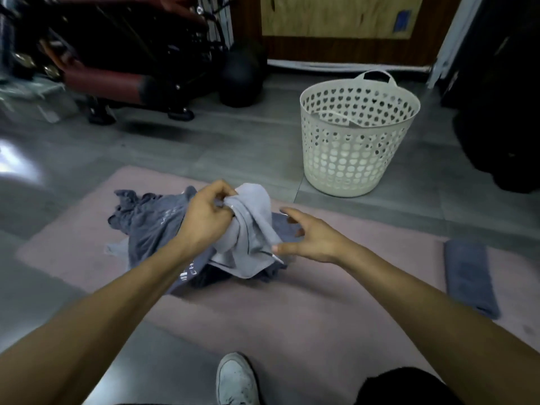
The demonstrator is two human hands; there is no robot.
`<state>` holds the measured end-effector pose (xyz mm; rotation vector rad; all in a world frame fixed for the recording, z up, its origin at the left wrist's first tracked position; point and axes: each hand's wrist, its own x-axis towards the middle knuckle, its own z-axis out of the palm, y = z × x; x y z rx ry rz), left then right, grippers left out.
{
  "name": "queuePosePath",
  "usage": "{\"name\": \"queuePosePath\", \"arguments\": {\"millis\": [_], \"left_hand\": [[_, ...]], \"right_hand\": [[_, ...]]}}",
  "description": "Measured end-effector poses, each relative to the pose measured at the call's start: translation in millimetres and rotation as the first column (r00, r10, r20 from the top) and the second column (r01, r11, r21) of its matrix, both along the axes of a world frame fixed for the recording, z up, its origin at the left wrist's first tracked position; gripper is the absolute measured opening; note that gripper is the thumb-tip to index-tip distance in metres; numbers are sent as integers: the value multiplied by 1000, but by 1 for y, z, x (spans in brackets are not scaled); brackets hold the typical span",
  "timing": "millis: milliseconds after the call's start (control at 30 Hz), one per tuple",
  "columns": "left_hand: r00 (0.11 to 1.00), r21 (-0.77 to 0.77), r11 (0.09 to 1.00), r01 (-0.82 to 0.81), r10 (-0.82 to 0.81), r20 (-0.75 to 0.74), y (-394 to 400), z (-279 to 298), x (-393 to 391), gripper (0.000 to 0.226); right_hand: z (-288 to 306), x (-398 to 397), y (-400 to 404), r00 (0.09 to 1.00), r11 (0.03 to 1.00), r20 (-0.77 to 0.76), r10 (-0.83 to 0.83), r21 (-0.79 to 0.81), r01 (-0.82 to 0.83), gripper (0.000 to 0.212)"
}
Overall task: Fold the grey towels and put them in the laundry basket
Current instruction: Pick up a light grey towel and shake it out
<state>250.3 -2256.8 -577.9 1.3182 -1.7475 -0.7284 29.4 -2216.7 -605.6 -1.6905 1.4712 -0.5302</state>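
Note:
A heap of grey towels (pixel 152 229) lies on a pink mat (pixel 263 311). My left hand (pixel 206 214) grips a bunched light grey towel (pixel 251 229) and holds it above the heap. My right hand (pixel 309 238) is spread beside that towel, its thumb tip touching the hanging edge, fingers apart and not closed on anything. A folded dark grey towel (pixel 470 276) lies flat at the mat's right edge. The white perforated laundry basket (pixel 356 159) stands upright on the floor beyond the mat, to the right.
A white shoe (pixel 236 378) and a dark-clothed knee (pixel 409 387) are at the bottom. A red and black chair (pixel 111 62) stands at the back left, a black round object (pixel 242 74) beside it. Dark furniture (pixel 502 112) fills the right side. The floor is grey tile.

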Motion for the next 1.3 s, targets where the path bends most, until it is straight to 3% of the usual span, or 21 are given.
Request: {"name": "queuePosePath", "arguments": {"millis": [67, 133, 267, 400, 500, 567, 633, 700, 800, 867, 967, 1067, 1100, 1167, 1233, 1300], "left_hand": [[994, -12, 998, -57, 55, -95, 1, 22, 1, 26], [983, -13, 996, -90, 87, -163, 2, 38, 5, 26], [933, 45, 985, -165, 171, -317, 11, 43, 19, 28], [923, 142, 973, -183, 219, -317, 23, 16, 31, 24], [963, 167, 983, -70, 111, -245, 29, -11, 36, 29], [982, 204, 970, 134, -102, -159, 29, -25, 35, 55], [945, 257, 913, 318, -328, -3, 27, -37, 29, 79], [895, 276, 900, 338, -398, 202, 28, -51, 16, 77], [848, 241, 948, 206, -296, 440, 28, -59, 1, 53], [815, 217, 966, 138, -235, 529, 25, -57, -1, 40], [849, 213, 970, 116, -208, 485, 23, -50, 5, 9], [904, 200, 979, 50, -129, 407, 23, -54, 4, 25], [926, 193, 981, 35, -105, 363, 22, -56, 3, 20], [965, 253, 967, 42, -105, 242, 17, -64, 5, 9], [980, 382, 917, 115, -167, 107, 8, -77, 13, 30], [972, 495, 856, 149, -218, 85, 0, -98, 24, 39]], "right_hand": [[18, 8, -9, 1000, 1000, -23, 17, -24, -18, 98], [34, 21, -16, 1000, 998, 21, 20, -59, -19, 87], [40, 44, -34, 996, 968, 56, -64, -238, 76, 16], [51, 56, -37, 945, 923, 271, -181, -284, 258, 25], [60, 58, -20, 948, 937, 287, -135, -274, 216, 29], [55, 51, -3, 938, 941, 305, -162, -240, 240, 30], [48, 40, 14, 921, 936, 331, -208, -206, 286, 30], [42, 28, 26, 906, 932, 345, -246, -173, 319, 27], [32, 11, 30, 888, 920, 295, -353, -61, 386, 25], [21, 0, 31, 923, 934, 153, -353, 5, 356, 38], [2, -7, 35, 987, 997, -144, -74, 2, 75, 86], [-12, 13, 30, 992, 993, -81, 99, 69, -94, 110], [-17, 22, 24, 995, 994, -37, 94, 62, -91, 104], [-31, 33, 7, 996, 998, -63, 64, 7, -63, 59], [-54, 34, -11, 960, 999, -281, 4, -31, -13, 12], [-86, 22, -23, 887, 997, -460, -40, 46, 68, 11]]}}
